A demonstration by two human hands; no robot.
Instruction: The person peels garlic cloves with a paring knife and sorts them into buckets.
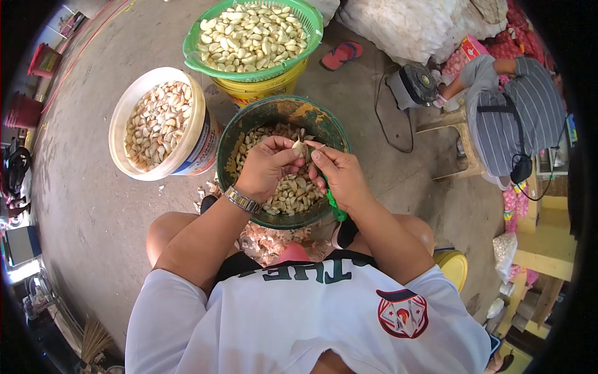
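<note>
Between my left hand's (269, 167) thumb and fingers a pale garlic clove (298, 148) is pinched. My right hand (339, 174) is closed around a small knife with a green handle (335, 206), whose end sticks out below the palm. The blade is mostly hidden by the fingers, close to the clove. Both hands are over a dark green tub (227, 140) with orange-brown stains inside its wall. Many garlic cloves (293, 194) lie in the tub, some pale and some with skin on.
A green colander (190, 47) of peeled cloves rests on a yellow bucket (265, 90). Left of the tub, a white bucket (118, 134) holds unpeeled cloves. Garlic skins (268, 240) litter the floor. A slipper (341, 55), a fan-like grey device (414, 86) and a seated person (520, 118) are at right.
</note>
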